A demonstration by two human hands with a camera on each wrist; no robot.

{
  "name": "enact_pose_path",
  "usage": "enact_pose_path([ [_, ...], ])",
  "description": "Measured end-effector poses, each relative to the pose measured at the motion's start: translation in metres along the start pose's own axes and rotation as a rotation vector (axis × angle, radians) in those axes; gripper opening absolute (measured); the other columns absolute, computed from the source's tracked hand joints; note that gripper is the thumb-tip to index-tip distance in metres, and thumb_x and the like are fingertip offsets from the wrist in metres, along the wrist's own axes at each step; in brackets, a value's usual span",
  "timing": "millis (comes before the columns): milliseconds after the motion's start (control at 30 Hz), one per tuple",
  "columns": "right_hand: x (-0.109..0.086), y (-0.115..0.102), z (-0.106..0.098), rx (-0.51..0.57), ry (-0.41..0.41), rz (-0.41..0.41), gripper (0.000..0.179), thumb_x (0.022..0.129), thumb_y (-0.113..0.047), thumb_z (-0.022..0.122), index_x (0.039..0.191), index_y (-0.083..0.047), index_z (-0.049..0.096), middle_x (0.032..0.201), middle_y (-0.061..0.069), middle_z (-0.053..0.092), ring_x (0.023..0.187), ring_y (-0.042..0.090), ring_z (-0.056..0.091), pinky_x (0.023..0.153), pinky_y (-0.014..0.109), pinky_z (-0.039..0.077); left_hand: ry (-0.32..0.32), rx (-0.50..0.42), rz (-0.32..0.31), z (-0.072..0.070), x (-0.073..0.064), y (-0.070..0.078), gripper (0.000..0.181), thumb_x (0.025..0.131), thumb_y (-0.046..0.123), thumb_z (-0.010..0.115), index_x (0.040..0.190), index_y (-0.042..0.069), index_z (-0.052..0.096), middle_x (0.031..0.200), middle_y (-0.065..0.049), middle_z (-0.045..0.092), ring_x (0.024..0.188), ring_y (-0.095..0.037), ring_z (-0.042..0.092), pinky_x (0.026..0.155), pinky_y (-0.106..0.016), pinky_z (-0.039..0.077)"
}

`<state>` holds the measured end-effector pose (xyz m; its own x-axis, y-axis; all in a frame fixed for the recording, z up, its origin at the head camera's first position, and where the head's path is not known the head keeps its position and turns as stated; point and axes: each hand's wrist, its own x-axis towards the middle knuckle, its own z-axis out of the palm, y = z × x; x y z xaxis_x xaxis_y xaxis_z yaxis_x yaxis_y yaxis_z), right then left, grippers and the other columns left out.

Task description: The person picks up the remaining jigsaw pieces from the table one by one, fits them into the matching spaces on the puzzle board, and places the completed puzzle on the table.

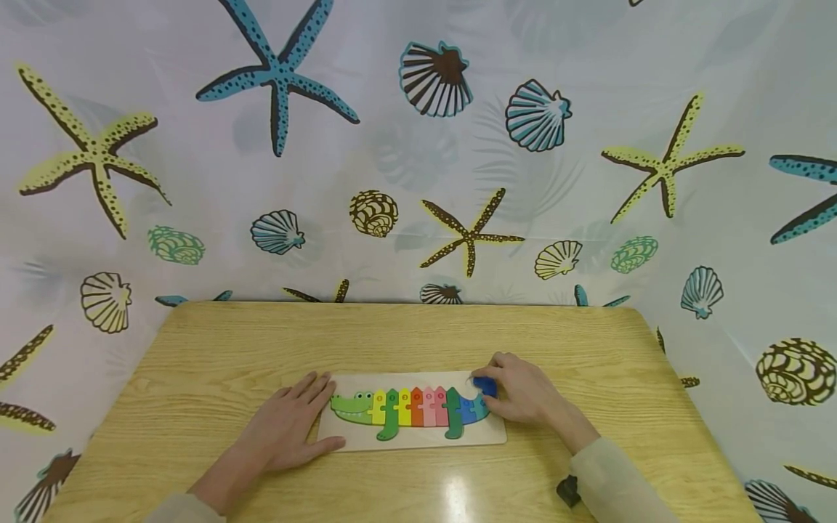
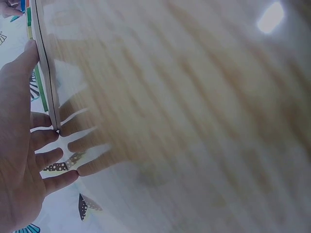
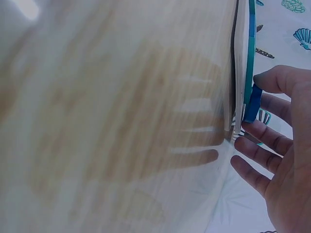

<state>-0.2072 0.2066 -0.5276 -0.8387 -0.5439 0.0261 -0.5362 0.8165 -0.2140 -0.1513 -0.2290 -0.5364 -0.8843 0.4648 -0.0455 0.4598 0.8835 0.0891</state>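
A wooden crocodile puzzle board (image 1: 421, 439) lies on the table, with colourful interlocking pieces forming a green head (image 1: 353, 408), a striped numbered body and green legs. My left hand (image 1: 285, 428) rests at the board's left end, fingers spread and thumb along its near edge. At the other end my right hand (image 1: 523, 392) pinches a dark blue puzzle piece (image 1: 485, 385) over the tail area. In the right wrist view, thumb and fingers hold this blue piece (image 3: 253, 104) at the board's face, slightly tilted. The remaining fingers extend beside the board's end.
The light wood table (image 1: 229, 341) carries a small black object (image 1: 568, 492) beside the right sleeve. A white curtain (image 1: 366, 160) printed with starfish and shells hangs behind the table and along its sides.
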Motion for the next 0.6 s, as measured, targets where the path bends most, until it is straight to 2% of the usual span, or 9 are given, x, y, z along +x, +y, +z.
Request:
enact_pose_path([
  [600, 0.0045, -0.0009, 0.0021, 0.019, -0.007, -0.004, 0.041, 0.090, -0.031, 0.071, 0.131, -0.027, 0.075, 0.110, -0.003, 0.064, 0.087, 0.009, 0.050, 0.073, 0.024, 0.045, -0.001, -0.008, -0.007, 0.0019, -0.0005, -0.0005, 0.101, 0.094, 0.082, 0.048, 0.161, 0.005, 0.044, 0.168, -0.017, 0.043, 0.155, -0.040, 0.043, 0.118, -0.061, 0.044],
])
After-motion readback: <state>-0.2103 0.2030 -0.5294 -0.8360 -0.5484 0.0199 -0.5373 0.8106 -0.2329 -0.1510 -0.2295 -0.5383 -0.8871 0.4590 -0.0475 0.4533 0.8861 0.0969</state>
